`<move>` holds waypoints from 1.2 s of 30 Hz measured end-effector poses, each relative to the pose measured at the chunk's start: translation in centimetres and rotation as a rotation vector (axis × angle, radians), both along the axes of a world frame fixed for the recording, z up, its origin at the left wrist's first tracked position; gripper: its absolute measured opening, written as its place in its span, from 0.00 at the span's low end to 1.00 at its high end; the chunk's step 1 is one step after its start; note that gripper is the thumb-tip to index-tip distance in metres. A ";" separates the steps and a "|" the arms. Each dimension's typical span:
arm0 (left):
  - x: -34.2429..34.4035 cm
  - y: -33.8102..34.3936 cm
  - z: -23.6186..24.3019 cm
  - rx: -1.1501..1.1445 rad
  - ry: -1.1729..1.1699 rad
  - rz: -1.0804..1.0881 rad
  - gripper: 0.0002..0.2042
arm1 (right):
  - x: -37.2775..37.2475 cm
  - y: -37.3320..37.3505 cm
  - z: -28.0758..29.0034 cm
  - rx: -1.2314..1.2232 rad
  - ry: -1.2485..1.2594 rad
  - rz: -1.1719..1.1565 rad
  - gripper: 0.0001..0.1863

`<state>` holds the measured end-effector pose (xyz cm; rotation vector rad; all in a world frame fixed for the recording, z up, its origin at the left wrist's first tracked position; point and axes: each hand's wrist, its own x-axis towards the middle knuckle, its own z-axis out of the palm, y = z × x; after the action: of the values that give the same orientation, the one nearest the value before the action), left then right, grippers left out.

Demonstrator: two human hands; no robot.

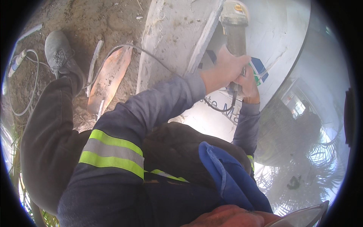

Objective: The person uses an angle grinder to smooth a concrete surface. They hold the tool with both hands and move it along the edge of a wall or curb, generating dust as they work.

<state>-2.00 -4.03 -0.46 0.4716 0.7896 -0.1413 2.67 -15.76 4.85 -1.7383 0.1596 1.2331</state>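
Note:
A dusty angle grinder [236,38] points away from me over a white curved panel [281,41]. My left hand [224,68] is wrapped around its body. Close beside it, my right hand [247,84] grips the rear part of the tool, its fingers partly behind the left hand. The grinder's head lies at the top edge of the view, and its disc is hidden. From the tool's back end a dark cord [223,110] loops down and passes to the left under my left sleeve. Printed lettering and a blue and green mark show on the panel around my hands.
Left of the grinder stands a cut, dirty white slab [166,41] with a raised edge. An orange-tinted piece [109,81] and thin strips lie on the soil near my shoe [58,49]. A cord connector [18,62] lies at far left. A glossy curved surface [302,140] rises on the right.

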 end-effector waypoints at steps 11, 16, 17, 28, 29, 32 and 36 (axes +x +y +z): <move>-2.1 -1.1 1.4 -0.031 -0.066 0.016 0.24 | -2.1 -1.7 1.2 -0.064 -0.038 0.012 0.23; -1.0 -0.5 0.7 0.016 -0.074 0.028 0.24 | -1.0 -0.7 0.6 -0.031 -0.038 -0.003 0.23; -0.7 -0.5 0.6 0.015 -0.073 0.037 0.24 | -0.7 -0.8 0.4 -0.026 -0.029 0.000 0.23; 0.2 1.5 0.8 -0.049 0.027 -0.012 0.24 | 0.9 -0.1 -0.5 0.019 0.035 0.050 0.22; -0.1 1.3 1.0 -0.051 0.030 0.001 0.24 | 0.5 -0.1 -0.4 -0.012 0.009 0.055 0.22; -1.2 -0.1 1.1 -0.004 -0.035 -0.008 0.23 | -1.5 -0.8 0.2 -0.058 -0.088 -0.017 0.24; -2.6 -1.2 1.5 -0.052 -0.062 -0.010 0.23 | -2.5 -2.0 1.2 -0.073 -0.033 0.008 0.26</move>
<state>-4.59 -5.19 1.05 0.4292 0.7213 -0.1558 0.19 -17.76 6.03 -1.8224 0.1802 1.2169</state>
